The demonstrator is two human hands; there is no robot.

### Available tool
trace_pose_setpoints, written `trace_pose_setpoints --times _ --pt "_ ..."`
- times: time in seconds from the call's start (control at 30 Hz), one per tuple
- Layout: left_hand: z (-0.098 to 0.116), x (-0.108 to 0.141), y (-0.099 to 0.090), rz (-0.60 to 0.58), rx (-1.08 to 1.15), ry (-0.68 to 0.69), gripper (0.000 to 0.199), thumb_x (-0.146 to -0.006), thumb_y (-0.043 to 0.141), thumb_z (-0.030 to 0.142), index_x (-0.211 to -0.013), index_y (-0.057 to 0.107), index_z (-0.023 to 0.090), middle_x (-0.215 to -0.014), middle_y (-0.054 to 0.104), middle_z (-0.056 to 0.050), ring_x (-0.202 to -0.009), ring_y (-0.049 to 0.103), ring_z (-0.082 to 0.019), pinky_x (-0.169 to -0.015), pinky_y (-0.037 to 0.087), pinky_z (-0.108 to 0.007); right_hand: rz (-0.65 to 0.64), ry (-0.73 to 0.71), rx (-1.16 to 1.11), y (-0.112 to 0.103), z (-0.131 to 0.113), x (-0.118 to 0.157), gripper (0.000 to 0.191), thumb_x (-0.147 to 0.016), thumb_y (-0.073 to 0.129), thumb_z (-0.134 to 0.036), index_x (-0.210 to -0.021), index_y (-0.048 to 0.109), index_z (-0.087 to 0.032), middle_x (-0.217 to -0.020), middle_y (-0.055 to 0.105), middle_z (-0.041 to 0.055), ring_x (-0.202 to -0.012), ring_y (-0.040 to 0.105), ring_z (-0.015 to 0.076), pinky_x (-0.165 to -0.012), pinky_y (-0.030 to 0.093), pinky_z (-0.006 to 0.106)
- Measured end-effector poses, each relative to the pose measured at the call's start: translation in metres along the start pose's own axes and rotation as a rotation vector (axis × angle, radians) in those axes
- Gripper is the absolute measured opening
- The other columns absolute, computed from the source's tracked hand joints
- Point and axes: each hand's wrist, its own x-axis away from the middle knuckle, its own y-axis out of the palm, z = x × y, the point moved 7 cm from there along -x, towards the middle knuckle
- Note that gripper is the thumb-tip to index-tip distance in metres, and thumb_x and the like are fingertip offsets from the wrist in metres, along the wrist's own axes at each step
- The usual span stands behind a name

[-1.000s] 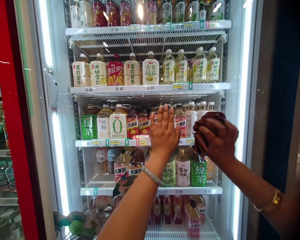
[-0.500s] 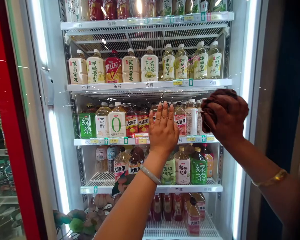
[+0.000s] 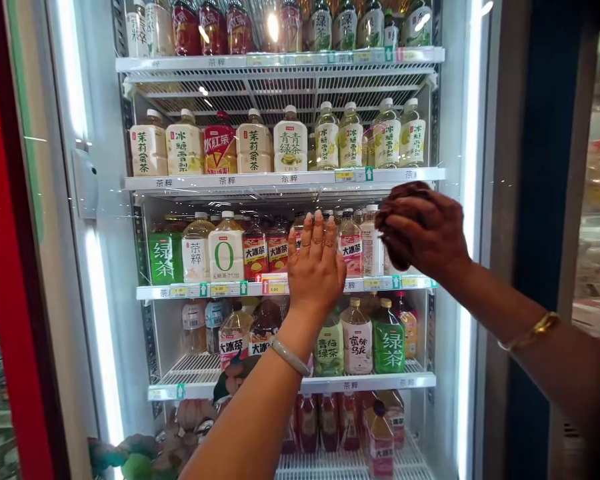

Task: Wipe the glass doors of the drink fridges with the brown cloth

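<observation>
A tall, lit, glass-fronted drinks cooler (image 3: 103, 120) is faced. White wire shelves (image 3: 195, 181) are fitted across its interior and stocked with plastic drink bottles (image 3: 226, 250), labelled mainly in green, white and red. A red upright panel (image 3: 10, 267) is located at its left. The left hand (image 3: 315, 270) is held flat before the cooler's centre, palm toward it; fingers are extended upward and slightly spread, with nothing gripped. The right hand (image 3: 435, 230) is raised before the cooler's right side. A crumpled, dark reddish-brown cloth (image 3: 398, 255) is bunched under its curled fingers. A pale, smooth bangle (image 3: 289, 357) is worn on the left wrist, a thin gold-coloured bangle (image 3: 545, 327) on the right.
</observation>
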Motion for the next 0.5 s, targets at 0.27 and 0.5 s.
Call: trace_pose_setpoints --times 0.27,0.5 --pt "0.002 0.001 0.001 0.014 0.014 -0.011 0.078 -0.101 0.048 0.024 -0.169 0.009 0.018 -0.174 0.021 -0.012 -0.164 0.014 -0.028 -0.135 0.009 -0.058 0.085 0.175 0.059 -0.022 -0.043 0.061 0.036 -0.087 0.073 -0.043 -0.12 0.068 -0.03 -0.14 0.058 0.009 -0.141 0.04 0.0362 -0.112 0.038 0.055" --pt "0.001 0.001 0.0 0.02 -0.028 0.0 0.075 -0.101 0.048 0.025 -0.168 0.014 0.018 -0.173 0.022 -0.013 -0.163 0.016 -0.028 -0.135 0.011 -0.057 0.185 -0.148 -0.041 -0.007 -0.076 -0.018 0.027 -0.092 0.069 -0.041 -0.118 0.069 -0.034 -0.138 0.063 0.0028 -0.141 0.04 0.0276 -0.119 0.03 0.051"
